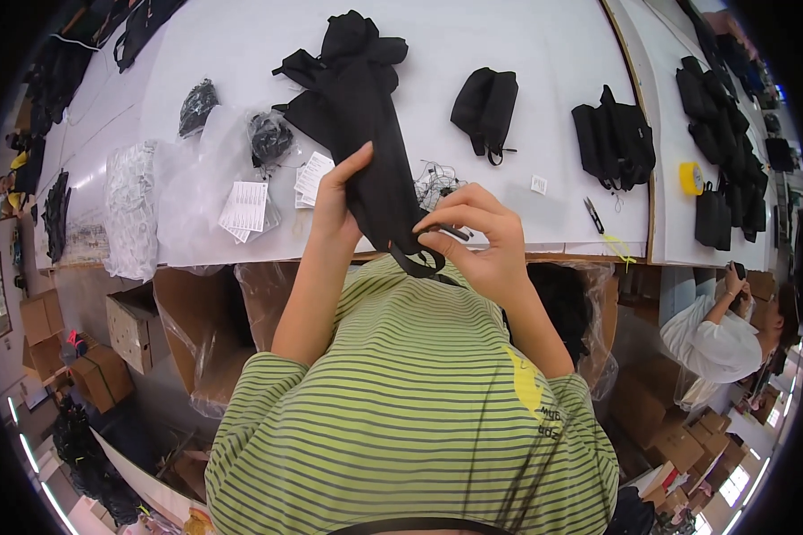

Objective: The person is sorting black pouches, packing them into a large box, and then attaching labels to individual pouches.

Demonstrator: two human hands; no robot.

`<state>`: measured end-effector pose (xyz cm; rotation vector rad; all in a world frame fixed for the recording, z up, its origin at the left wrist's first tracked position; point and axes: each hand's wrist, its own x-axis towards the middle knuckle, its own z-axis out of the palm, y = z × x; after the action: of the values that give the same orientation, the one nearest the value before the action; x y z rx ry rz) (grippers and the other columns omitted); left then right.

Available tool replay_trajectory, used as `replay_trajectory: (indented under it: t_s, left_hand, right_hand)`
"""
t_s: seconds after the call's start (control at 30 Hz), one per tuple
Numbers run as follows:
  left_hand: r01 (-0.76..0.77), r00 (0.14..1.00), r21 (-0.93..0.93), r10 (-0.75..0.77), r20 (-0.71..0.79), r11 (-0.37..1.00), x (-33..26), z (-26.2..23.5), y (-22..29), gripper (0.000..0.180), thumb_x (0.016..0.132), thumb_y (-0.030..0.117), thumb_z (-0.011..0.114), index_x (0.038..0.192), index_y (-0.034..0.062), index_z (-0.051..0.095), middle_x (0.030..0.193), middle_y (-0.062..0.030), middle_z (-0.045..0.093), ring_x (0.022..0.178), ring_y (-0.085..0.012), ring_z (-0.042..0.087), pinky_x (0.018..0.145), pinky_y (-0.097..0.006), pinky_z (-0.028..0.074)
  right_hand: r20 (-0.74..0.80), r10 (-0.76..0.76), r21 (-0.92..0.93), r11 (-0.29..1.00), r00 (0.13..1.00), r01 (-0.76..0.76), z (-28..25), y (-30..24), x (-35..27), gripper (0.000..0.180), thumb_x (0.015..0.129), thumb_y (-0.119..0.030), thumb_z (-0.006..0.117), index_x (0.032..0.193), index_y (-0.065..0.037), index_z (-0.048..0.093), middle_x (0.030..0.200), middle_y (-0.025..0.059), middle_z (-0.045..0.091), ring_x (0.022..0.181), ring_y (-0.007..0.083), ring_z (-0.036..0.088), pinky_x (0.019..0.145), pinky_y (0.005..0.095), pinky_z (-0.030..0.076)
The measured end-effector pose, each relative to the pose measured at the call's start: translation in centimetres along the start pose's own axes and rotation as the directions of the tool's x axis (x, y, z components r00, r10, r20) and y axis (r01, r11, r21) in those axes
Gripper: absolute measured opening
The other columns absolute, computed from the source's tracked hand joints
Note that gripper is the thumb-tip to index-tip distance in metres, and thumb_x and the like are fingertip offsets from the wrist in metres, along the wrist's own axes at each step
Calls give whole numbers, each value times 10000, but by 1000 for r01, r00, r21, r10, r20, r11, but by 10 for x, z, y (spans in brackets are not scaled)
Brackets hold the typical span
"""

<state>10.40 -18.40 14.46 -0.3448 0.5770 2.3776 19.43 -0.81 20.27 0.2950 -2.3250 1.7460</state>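
Observation:
A long black fabric pouch (379, 152) is held at the near edge of the table, slanting away from me. My left hand (337, 201) is closed around its left side, thumb lying on top. At the pouch's near end, my right hand (482, 236) pinches a small black strip (455, 232) between thumb and fingers; its exact kind is too small to tell. A black strap loop (419, 266) hangs from that same end, close to my body. Other black pouches (352, 45) are heaped just beyond the held one, partly hidden by it.
White printed tags (244, 212) and clear plastic bags (214, 156) lie to the left. Tangled dark strings (437, 181) are beyond my right hand. Black pouches (485, 111), scissors (592, 214) and yellow tape (691, 178) lie rightward. Cardboard boxes (196, 312) stand beneath; another person (718, 343) is at right.

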Motion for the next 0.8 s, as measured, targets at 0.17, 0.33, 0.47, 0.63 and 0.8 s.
replay_trajectory:
  t_s: [0.17,0.33,0.47,0.63,0.8]
  left_hand:
    - [-72,997,40,74,-38,997,2,3,0,224,882,127,594,1057,-14,600,991,-112,663,880,-206,654,792,-328,530]
    - [-142,952,121,169,-254,982,2,23,-9,290,925,187,544,1148,2,543,1119,-83,615,1021,-197,601,878,-345,484]
    - [37,976,98,-15,-218,995,-15,27,-16,338,954,240,498,1200,10,513,1171,-103,586,1078,-223,566,933,-395,458]
    - [-278,909,662,414,-54,696,-18,-4,-9,420,877,236,623,1225,33,506,1172,-112,555,1124,-267,499,940,-420,423]
    - [-402,878,825,422,224,397,-34,6,12,467,798,57,692,1235,85,529,1048,-72,588,976,-147,558,899,-270,416]
  right_hand:
    - [76,168,102,979,983,-175,-5,4,-4,199,719,-113,754,901,-70,687,899,55,608,816,197,556,707,303,449]
    - [-6,-158,-516,846,987,132,-13,0,1,504,690,-230,761,1169,-179,610,1195,71,518,1181,266,412,943,413,334]
    - [153,-209,-616,744,966,259,-15,20,2,515,641,-108,745,1132,-220,636,1160,22,573,1058,222,537,867,358,420]
    - [-174,68,-139,986,982,-93,-31,22,7,410,705,1,697,1088,-131,634,987,57,645,890,175,614,786,273,459]
    - [-34,398,480,811,917,-334,-32,32,-1,384,817,-64,685,1179,-63,557,1029,39,635,883,127,603,782,242,476]
